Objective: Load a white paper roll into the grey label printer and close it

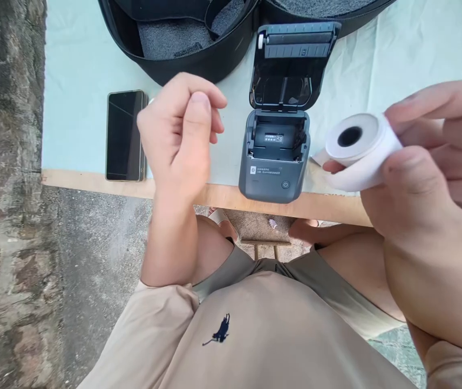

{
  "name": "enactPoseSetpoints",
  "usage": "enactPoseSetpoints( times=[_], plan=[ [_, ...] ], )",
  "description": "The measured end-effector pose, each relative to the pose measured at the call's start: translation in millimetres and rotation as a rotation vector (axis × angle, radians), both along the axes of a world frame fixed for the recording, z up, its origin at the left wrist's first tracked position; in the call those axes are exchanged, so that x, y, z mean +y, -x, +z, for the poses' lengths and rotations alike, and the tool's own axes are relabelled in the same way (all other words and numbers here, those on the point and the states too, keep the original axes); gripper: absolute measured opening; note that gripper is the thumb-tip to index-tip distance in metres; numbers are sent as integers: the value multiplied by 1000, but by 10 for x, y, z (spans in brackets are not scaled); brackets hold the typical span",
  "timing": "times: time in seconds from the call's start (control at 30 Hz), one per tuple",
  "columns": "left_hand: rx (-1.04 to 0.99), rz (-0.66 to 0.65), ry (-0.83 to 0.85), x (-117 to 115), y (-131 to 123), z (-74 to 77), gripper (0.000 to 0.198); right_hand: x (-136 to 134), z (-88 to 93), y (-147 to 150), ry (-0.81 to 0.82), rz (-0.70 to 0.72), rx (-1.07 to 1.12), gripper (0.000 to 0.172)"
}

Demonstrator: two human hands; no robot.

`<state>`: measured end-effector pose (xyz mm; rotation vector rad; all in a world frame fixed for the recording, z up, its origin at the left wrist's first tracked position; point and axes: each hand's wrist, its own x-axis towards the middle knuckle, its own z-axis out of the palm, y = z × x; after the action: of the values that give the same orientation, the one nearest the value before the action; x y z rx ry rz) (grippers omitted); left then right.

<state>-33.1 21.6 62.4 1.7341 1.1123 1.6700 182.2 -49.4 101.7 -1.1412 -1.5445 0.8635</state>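
My right hand grips a white roll of label paper between thumb and fingers, its dark core hole facing up and to the left. A loose end of the paper sticks out at the roll's left side. My left hand is raised over the table edge with curled fingers and the thumb laid against them; nothing shows in it. Between the hands a dark grey label printer stands at the table's front edge. Its lid is tipped back open, baring a paper bay with no roll in it.
A black smartphone lies left of my left hand. Behind, an open black zippered case with grey foam lining spans the back. A pale cloth covers the wooden table. A stone wall rises at the left.
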Motion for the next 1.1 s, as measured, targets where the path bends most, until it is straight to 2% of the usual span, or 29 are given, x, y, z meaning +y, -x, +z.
enactPoseSetpoints(
  times=[0.07, 0.13, 0.17, 0.2, 0.23, 0.27, 0.3, 0.33, 0.4, 0.53, 0.7, 0.9, 1.1],
  plan=[
    [122, 139, 13, 52, 154, 27, 28, 4, 10, -10, 13, -57, -69, 24],
    [389, 336, -29, 100, 434, 60, 21, -8, 17, -35, 45, -103, -91, 26],
    [557, 469, 30, 117, 588, 77, 21, -18, 18, -51, 78, -115, -89, 27],
    [657, 664, 136, 128, 732, 93, 40, -28, 17, -67, 109, -126, -84, 28],
    [787, 725, 413, 134, 852, 106, 56, -38, 13, -80, 136, -135, -85, 29],
    [863, 712, 687, 136, 942, 116, 67, -46, 9, -89, 146, -143, -93, 30],
    [905, 686, 888, 135, 997, 119, 80, -52, 3, -93, 148, -151, -107, 30],
    [930, 654, 959, 134, 1023, 115, 84, -56, -1, -93, 144, -160, -120, 29],
    [903, 614, 958, 137, 1013, 90, 84, -59, -5, -79, 139, -178, -120, 31],
    [864, 669, 865, 159, 969, 18, 83, -66, 7, -40, 114, -154, -57, 30],
    [871, 640, 855, 204, 1024, -45, 75, -75, 25, -29, 98, -140, -43, 30],
    [840, 690, 865, 232, 1007, -41, 66, -60, 39, -3, 82, -130, -76, 23],
    [829, 633, 920, 221, 1008, -38, 77, -28, -5, -21, 59, -110, -61, 27]
  ],
)
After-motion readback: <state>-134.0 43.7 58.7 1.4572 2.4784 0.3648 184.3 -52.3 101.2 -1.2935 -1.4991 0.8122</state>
